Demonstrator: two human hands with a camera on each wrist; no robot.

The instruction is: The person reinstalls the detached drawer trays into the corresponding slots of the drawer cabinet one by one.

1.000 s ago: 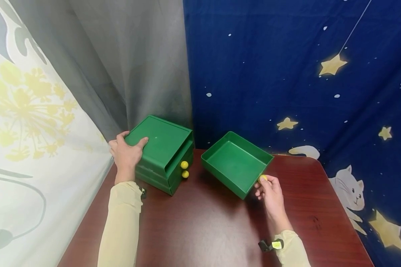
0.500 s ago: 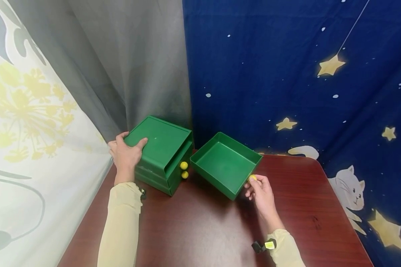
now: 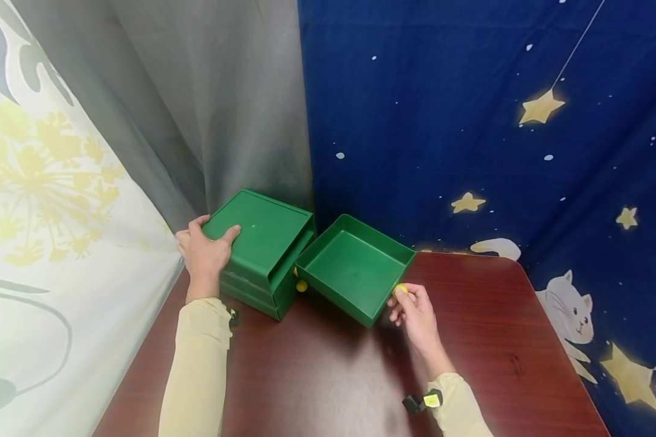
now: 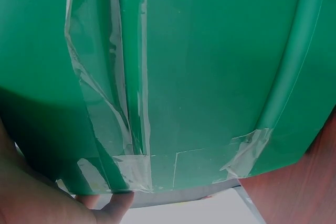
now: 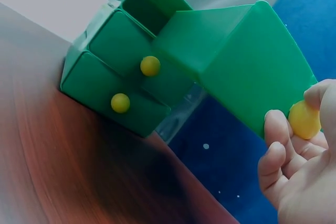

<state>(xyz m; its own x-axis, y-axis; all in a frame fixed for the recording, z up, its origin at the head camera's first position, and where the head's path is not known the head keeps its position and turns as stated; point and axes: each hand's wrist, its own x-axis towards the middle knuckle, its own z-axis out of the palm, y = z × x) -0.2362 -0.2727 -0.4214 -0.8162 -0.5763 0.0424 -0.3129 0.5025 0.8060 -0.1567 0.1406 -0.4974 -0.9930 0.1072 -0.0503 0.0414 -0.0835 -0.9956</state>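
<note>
A green drawer cabinet stands at the left of the table, its top slot a hollow opening. My left hand grips its near-left top edge, thumb lying on the top. My right hand pinches the yellow round knob of a loose green drawer. That drawer hangs tilted just right of the cabinet, and nothing lies inside it. In the right wrist view its far end is close to the top slot; whether they touch I cannot tell. Two lower drawers sit closed, each with a yellow knob.
The reddish-brown table runs beneath both hands. A grey curtain hangs behind the cabinet, and a blue star-printed curtain behind the drawer. Clear tape covers seams on the cabinet's side.
My right hand has carried the drawer leftward, close to the cabinet, so it now hides part of the upper yellow knob in the head view. The left hand keeps its grip in place.
</note>
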